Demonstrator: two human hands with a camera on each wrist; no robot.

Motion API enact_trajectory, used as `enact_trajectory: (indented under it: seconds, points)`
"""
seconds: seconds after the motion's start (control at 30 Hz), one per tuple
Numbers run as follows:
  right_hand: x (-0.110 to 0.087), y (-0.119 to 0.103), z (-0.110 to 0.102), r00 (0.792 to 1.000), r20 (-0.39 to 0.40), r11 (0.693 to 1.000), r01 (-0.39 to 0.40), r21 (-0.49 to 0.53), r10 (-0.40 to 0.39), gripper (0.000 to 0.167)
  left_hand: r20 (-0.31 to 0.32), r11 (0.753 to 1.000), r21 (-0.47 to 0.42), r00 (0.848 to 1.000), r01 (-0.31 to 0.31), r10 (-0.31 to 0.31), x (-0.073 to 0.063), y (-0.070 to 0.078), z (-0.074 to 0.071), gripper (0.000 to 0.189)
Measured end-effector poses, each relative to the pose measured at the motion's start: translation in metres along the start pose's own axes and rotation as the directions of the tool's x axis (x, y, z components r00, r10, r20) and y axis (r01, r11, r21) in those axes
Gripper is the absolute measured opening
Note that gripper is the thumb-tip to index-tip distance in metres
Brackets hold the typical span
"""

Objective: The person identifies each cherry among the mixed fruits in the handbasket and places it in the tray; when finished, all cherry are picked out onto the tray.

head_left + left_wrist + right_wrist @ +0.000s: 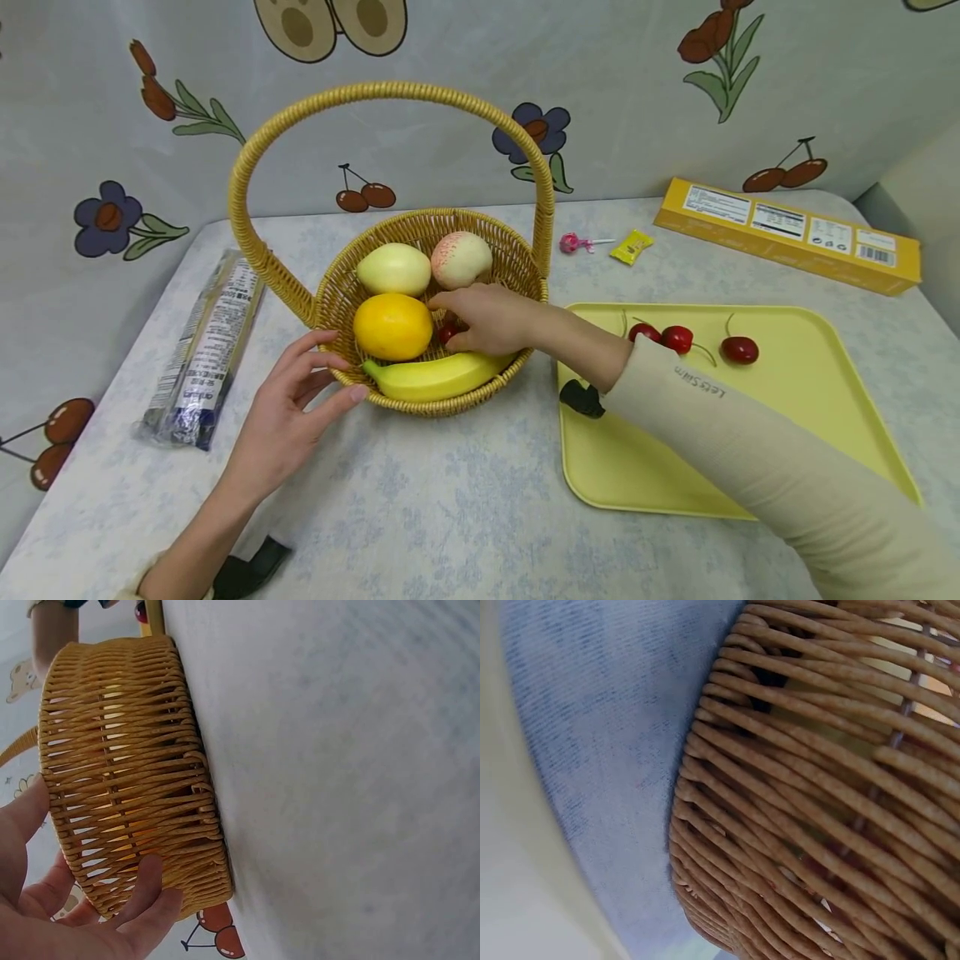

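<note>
A yellow wicker basket (430, 409) with a tall arched handle stands on the table. Curved against its front-left side, my left hand (293, 406) holds it with the thumb at the front rim; lower fingers (150, 883) press the woven outer wall in the left wrist view. Inside the basket, my right hand (491, 319) has a red cherry (447, 332) between thumb and fingers. Around it lie a yellow-orange fruit (393, 327), a banana (438, 379), a pale green fruit (393, 269) and a peach (461, 259). Wickerwork (802, 772) conceals the right fingers in the right wrist view.
On the right, partly under my right sleeve, a yellow tray (795, 400) bears cherries (677, 339). Behind it are a lollipop (573, 242), a yellow-wrapped candy (632, 247) and a long orange box (787, 233). A clear plastic packet (204, 358) lies left of the basket.
</note>
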State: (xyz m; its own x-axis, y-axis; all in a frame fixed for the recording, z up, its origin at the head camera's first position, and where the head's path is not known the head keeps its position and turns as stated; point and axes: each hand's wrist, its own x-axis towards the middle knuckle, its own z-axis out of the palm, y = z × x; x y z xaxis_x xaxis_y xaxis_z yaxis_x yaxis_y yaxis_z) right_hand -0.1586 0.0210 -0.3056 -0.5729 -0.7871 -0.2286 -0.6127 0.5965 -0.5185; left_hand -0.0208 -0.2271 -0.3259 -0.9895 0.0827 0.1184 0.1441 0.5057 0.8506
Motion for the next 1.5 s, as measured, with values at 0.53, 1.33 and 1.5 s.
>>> enact_trajectory:
  seconds: [0.53, 1.33, 1.5]
  points:
    - [-0.007, -0.004, 0.003, 0.996, -0.09, 0.999, 0.022, -0.048, -0.026, 0.034, 0.011, 1.0, 0.009, 1.0, -0.019, 0.019, -0.001, 0.0, -0.002, 0.021]
    - [-0.033, -0.009, 0.001, 0.918, -0.359, 0.981, 0.192, 0.022, -0.171, 0.026, 0.011, 1.0, 0.0, 1.0, 0.006, -0.006, 0.001, 0.0, -0.002, 0.02]
    - [-0.06, -0.013, -0.004, 0.917, -0.358, 0.978, 0.203, 0.047, -0.174, 0.028, 0.012, 1.0, -0.005, 1.0, 0.011, -0.011, 0.001, 0.001, -0.002, 0.02]
